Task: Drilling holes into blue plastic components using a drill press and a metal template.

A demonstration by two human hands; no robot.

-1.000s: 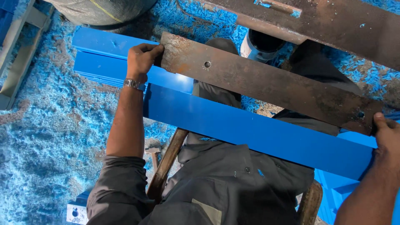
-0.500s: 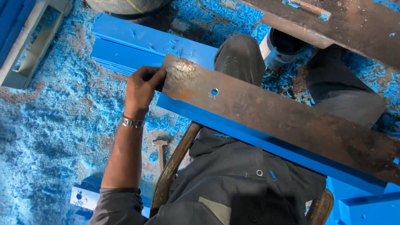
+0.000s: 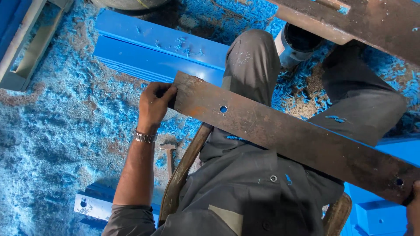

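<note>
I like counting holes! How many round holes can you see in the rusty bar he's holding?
2. One hole sits near the left hand, and one hole is near the bar's other end, by the right hand. More may be hidden.

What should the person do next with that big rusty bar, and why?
Probably lower the rusty bar flat onto the blue beam. The left hand holds one end and the right hand the other, with the bar slanting across the lap.

I note grey work overalls (image 3: 245, 183) flecked with blue paint, sleeves rolled above the elbow, and a metal wristwatch (image 3: 145, 137) below my left hand (image 3: 154, 105).
</note>
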